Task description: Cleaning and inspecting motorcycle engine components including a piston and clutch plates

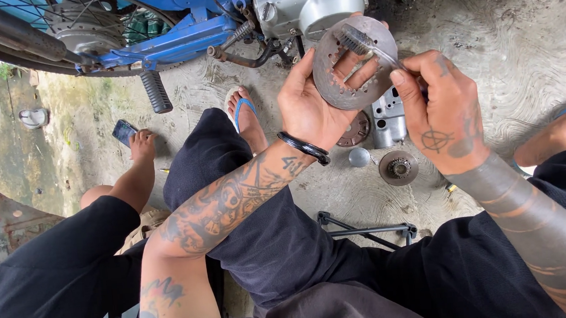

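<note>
**Round metal plate held up and brushed above the concrete floor**

A round, perforated metal plate (349,65) is held up in the left hand (309,107), with the fingers passed behind it and showing through its central opening. The plate is raised in front of the silver engine casing (305,4) of a blue motorcycle (175,37). A toothbrush (364,44) is pinched in the right hand (442,111), its fingers closed around the clear handle, and the dark bristles are laid against the upper face of the plate. The two hands are kept close together, each clamped on its own item. A black bracelet (303,147) is worn on the left wrist.

Below the hands, on the concrete floor (527,42), several loose parts are laid out: a round geared part (398,167), a small shiny cap (360,157), a rusty disc (355,131) and a silver cover (390,118). A black metal stand (367,229) lies nearer the knees. At the left, a phone (124,131) is held by another person's hand (142,143), and a foot in a blue sandal (245,115) is seen just beside the motorcycle's footpeg (155,91).
</note>
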